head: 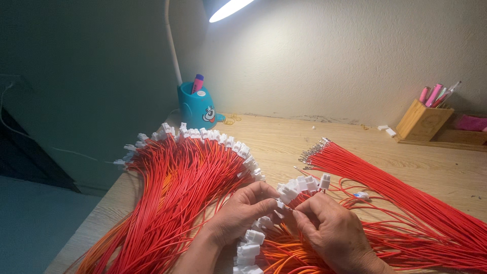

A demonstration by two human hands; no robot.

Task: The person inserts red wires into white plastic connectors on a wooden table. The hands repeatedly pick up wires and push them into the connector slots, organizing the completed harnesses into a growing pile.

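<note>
My left hand [242, 209] pinches a small white plastic connector [280, 205] between thumb and fingers. My right hand [328, 229] meets it from the right and pinches a thin red wire at that connector. A row of white connectors [300, 186] on red wires lies just above my fingers. More white connectors [248, 247] lie below my left hand. A fan of red wires with white connectors [177, 177] spreads to the left. Loose red wires with bare metal tips [385, 187] lie to the right.
The wooden table [284, 142] stands against a pale wall. A blue pen holder [198, 108] with a lamp stem stands at the back left, the lamp head [228, 8] above. A wooden pen box [423, 121] with pink pens sits at the back right. The table's left edge [91, 218] drops off.
</note>
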